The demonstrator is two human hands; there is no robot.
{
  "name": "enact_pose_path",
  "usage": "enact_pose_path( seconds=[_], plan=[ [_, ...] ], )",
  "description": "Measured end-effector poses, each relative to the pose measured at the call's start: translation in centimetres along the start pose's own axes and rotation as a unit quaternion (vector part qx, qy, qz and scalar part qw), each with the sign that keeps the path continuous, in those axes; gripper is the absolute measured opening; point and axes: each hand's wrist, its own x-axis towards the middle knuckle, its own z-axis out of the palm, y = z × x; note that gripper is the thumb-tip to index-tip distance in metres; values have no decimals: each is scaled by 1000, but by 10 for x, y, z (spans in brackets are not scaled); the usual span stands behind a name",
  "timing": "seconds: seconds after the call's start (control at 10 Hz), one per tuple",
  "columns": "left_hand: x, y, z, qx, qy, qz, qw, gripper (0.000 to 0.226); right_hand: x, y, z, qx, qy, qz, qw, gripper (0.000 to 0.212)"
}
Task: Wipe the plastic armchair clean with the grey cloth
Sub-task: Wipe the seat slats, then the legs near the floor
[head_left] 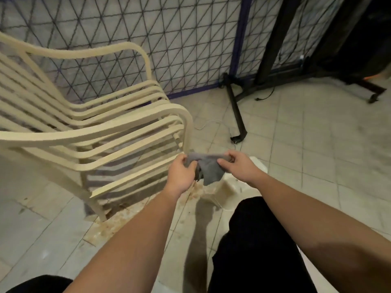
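A cream plastic armchair [93,127] made of curved slats stands on the tiled floor at the left, its front facing right. In front of its near armrest I hold a small grey cloth [209,171] stretched between both hands. My left hand [183,174] grips the cloth's left end with curled fingers. My right hand [239,166] pinches the right end. The cloth's middle hangs down in a point. Both hands are just right of the chair's front leg, not touching the chair.
A wire mesh fence [179,39] with a blue frame runs behind the chair. A black metal stand [238,115] with cables rests on the floor at the right. A white object [230,187] lies below my hands. Brown stains mark the tiles [110,227] near the chair's leg.
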Motion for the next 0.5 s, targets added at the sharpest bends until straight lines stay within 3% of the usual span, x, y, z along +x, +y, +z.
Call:
enact_pose_path(
  seconds=[0.1, 0.3, 0.4, 0.5],
  plan=[
    [36, 18, 47, 13, -62, -3, 998, 14, 14, 35, -36, 87, 43, 55, 994, 9],
    [101, 25, 133, 29, -105, -10, 994, 11, 51, 87, -76, 34, 146, 113, 982, 21],
    [131, 11, 162, 46, -136, -45, 989, 19, 65, 115, -85, 39, 120, 166, 978, 46],
    [152, 3, 163, 99, -163, -96, 977, 42, 77, 125, -97, -46, 119, 217, 968, 83]
  ],
)
